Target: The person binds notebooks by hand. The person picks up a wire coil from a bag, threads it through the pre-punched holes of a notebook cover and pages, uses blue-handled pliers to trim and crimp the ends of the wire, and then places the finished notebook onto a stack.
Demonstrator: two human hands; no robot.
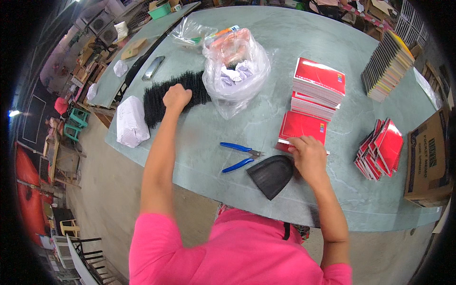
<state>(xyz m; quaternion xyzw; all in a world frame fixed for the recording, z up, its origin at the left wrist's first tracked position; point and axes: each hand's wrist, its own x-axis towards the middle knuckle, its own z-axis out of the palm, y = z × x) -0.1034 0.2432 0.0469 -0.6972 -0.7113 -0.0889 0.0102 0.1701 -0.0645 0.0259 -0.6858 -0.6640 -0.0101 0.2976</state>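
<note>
Resting over the pile of black spiral coils (155, 100), the left hand (177, 97) has its fingers curled inward; whether they close on a coil cannot be told. The right hand (311, 156) reaches the near edge of a red-covered pad (304, 125), its fingers bent down against that edge; whether they pinch any sheets is unclear. This pad lies on the grey-green bench (259, 121), just in front of taller red-covered stacks (319, 78).

Left of the right hand lies a dark wedge-shaped block (271, 175), and beside it blue-handled pliers (237, 162), their handles spread. A clear plastic bag (228, 102) with crumpled white paper inside stands next to the coils, which have a white wrapped bundle (132, 122) on their other side. Farther right, red spiral-bound notebooks (388, 147) lie heaped near a cardboard box (429, 161); a tall stack of notebooks (387, 66) leans behind them.
</note>
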